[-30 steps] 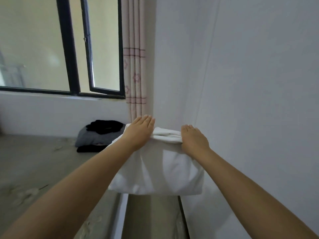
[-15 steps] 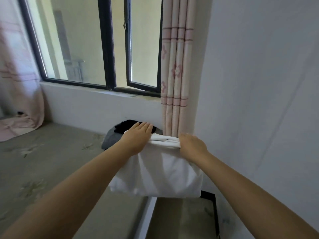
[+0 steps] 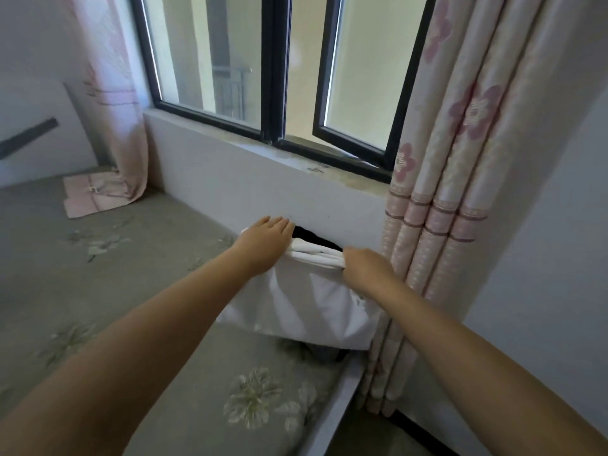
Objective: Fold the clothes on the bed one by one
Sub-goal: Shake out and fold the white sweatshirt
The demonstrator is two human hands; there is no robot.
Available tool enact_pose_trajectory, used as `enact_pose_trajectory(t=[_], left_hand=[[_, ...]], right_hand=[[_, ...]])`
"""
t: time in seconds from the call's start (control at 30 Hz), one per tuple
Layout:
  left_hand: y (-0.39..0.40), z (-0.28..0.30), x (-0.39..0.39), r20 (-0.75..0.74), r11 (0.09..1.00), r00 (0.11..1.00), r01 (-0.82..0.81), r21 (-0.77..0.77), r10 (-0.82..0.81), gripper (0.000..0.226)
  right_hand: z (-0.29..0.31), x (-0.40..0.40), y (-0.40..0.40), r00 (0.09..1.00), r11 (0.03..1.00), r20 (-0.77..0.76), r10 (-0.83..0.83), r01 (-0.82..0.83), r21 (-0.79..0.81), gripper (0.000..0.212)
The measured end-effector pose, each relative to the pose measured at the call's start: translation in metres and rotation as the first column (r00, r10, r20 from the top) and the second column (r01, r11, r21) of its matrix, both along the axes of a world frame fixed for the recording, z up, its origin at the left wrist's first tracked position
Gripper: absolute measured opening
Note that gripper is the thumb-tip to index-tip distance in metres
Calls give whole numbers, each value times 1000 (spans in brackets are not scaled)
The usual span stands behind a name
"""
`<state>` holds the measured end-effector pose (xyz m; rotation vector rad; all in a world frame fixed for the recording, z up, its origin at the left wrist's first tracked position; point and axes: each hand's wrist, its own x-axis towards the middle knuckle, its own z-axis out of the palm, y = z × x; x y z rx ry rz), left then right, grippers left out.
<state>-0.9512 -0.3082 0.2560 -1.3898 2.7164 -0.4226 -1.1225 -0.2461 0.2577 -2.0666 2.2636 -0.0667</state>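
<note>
Folded white garment (image 3: pixel 306 304) hangs in the air over the far corner of the bed (image 3: pixel 131 291), held up by its top edge, its lower part drooping toward the mattress beside the pink flowered curtain (image 3: pixel 444 209). Left hand (image 3: pixel 266 245) lies over the top left corner with fingers stretched nearly flat, while right hand (image 3: pixel 365 268) is curled round the layered top right edge. Just behind, dark clothes (image 3: pixel 312 240) show against the wall below the window (image 3: pixel 279 77).
</note>
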Motion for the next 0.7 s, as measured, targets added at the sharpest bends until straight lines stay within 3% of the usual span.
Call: enact_pose_trajectory(t=[0.2, 0.33, 0.47, 0.53, 0.63, 0.7], left_hand=[[-170, 20, -49, -47, 996, 998, 46, -72, -50, 57], [-246, 13, -64, -101, 992, 990, 87, -96, -97, 61], [-277, -64, -51, 21, 997, 997, 76, 32, -77, 61], [-272, -117, -40, 130, 989, 991, 23, 148, -43, 62], [-249, -182, -26, 298, 925, 954, -78, 373, -40, 73], [-235, -208, -21, 318, 870, 948, -148, 470, -11, 73]], right_hand=[[24, -43, -157, 996, 994, 17, -85, 86, -68, 23], [18, -61, -217, 994, 990, 24, -103, 104, -96, 24], [-57, -49, -243, 997, 997, 76, -21, 15, 75, 46], [-113, -38, -244, 992, 971, 120, 28, -55, 232, 63], [-190, -33, -237, 993, 869, 89, 73, -107, 483, 86], [-224, -31, -232, 993, 863, 68, 93, -114, 492, 95]])
